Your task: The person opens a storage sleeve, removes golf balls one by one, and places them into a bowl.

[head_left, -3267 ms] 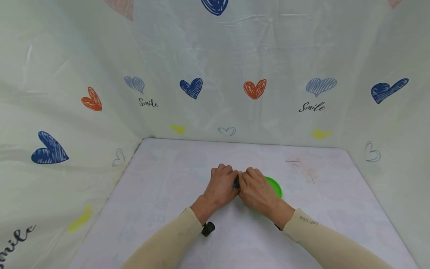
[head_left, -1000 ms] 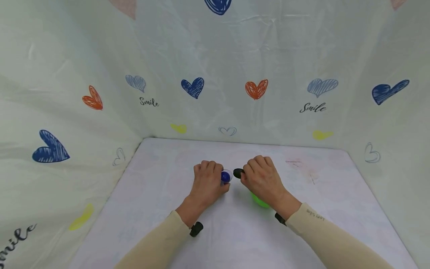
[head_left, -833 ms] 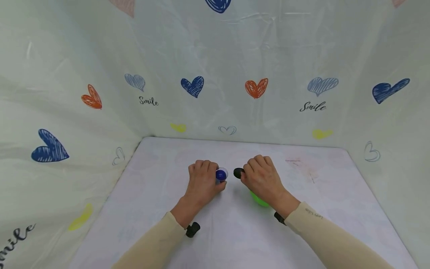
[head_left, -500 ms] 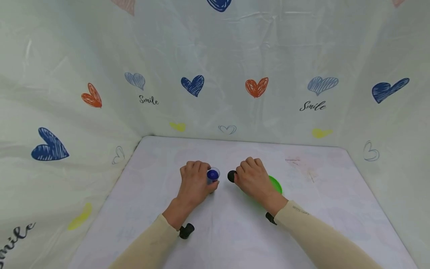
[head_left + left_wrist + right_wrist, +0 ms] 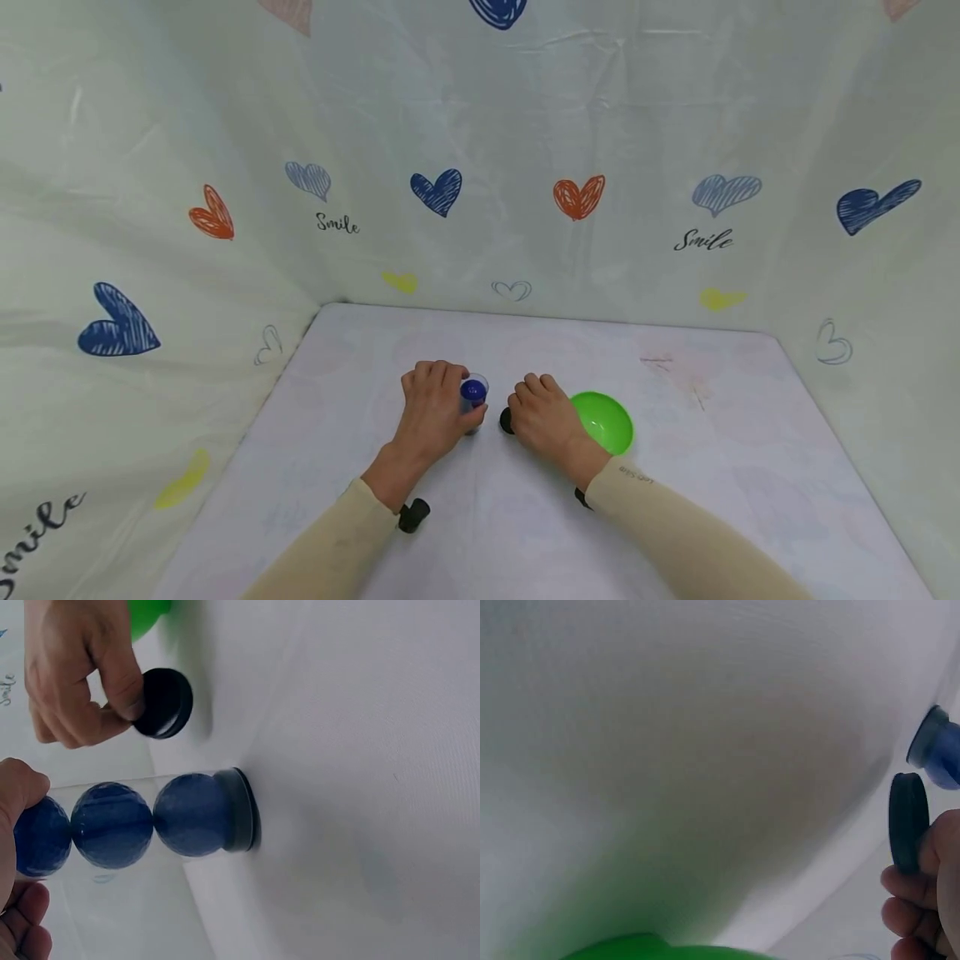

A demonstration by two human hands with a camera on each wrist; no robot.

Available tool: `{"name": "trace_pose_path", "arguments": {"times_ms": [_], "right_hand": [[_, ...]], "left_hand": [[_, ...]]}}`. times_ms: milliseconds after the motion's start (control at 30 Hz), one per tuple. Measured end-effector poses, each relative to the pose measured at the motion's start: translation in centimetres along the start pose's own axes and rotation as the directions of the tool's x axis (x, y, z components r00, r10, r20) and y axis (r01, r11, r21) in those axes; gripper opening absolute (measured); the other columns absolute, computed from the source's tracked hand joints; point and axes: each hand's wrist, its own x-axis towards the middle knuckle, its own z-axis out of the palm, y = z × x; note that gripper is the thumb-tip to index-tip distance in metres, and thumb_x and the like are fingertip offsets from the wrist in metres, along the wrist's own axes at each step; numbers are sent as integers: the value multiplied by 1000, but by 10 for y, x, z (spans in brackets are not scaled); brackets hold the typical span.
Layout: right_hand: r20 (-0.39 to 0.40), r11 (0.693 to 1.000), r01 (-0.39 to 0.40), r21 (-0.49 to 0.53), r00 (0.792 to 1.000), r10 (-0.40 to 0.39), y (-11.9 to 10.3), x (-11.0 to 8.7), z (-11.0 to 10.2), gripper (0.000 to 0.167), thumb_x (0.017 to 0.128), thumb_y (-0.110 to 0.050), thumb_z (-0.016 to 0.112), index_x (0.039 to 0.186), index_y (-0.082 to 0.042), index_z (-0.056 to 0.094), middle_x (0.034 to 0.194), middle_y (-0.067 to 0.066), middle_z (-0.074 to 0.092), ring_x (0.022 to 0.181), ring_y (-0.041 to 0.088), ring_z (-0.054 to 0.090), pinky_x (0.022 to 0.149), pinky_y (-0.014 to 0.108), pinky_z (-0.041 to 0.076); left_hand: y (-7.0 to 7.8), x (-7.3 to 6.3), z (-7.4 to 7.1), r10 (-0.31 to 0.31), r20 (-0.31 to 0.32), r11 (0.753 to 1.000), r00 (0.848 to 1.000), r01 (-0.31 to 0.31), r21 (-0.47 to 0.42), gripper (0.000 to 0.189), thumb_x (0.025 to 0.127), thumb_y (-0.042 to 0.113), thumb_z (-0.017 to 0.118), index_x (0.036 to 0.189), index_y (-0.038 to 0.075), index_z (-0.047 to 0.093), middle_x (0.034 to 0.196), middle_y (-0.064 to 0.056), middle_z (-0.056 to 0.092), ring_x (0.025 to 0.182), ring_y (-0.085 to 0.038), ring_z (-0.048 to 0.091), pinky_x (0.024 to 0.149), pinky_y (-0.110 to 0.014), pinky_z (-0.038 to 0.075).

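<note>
My left hand [image 5: 433, 417] grips a clear tube [image 5: 153, 796] that stands upright at the tabletop. Inside it blue balls [image 5: 112, 825] are stacked one above another, and a black cap [image 5: 243, 810] closes the bottom. Its top is uncapped in the head view. Just to the right, my right hand [image 5: 546, 425] pinches a round black lid [image 5: 165, 703] by its edge, between thumb and fingers. The lid is tilted on its side, apart from the tube. In the right wrist view the lid [image 5: 908, 823] appears close to the tube's bottom.
A green bowl [image 5: 604, 422] sits right beside my right hand, partly behind it. The white table [image 5: 480, 533] is backed by a curtain [image 5: 495, 125] printed with hearts. Reddish marks [image 5: 675, 375] show on the table at the right.
From being together, the hands have come apart, the lid now off the tube. My left hand moved left with the tube. Lately my right hand lowered the lid, uncovering more of the bowl.
</note>
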Motion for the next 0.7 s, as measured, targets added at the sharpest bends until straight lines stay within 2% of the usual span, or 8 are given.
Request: {"name": "trace_pose_path", "arguments": {"times_ms": [133,500,600,700], "right_hand": [[102,1000,10,-25,995,-7,-4,-1,0,11,99,-18,68,93,-9,66,86,3,57,91,23,46,83,37,38],[179,999,-11,-41,984,18,-7,-2,-3,9,98,-19,71,100,-10,72,91,2,60,96,24,45,88,37,38],[174,999,-32,-25,984,36,-5,-4,-6,11,97,-19,73,101,-9,73,92,4,61,96,25,46,88,38,39],[120,997,-80,10,990,78,0,-5,-10,10,93,-16,75,96,-7,71,91,5,61,94,26,47,88,39,40]], "left_hand": [[-2,-1,4,20,-31,1000,999,-21,-23,59,78,38,94,116,7,63,109,-12,65,107,-35,52,90,-51,38],[3,1,7,45,-31,999,999,-46,-22,58,77,37,95,116,8,64,108,-10,66,108,-33,52,91,-51,38],[4,1,7,57,-42,998,997,-58,-18,59,76,38,96,116,7,64,107,-10,66,107,-33,52,91,-50,38],[4,1,8,68,-47,997,997,-69,-17,61,75,38,96,116,7,63,107,-10,66,106,-33,52,90,-50,38]]}}
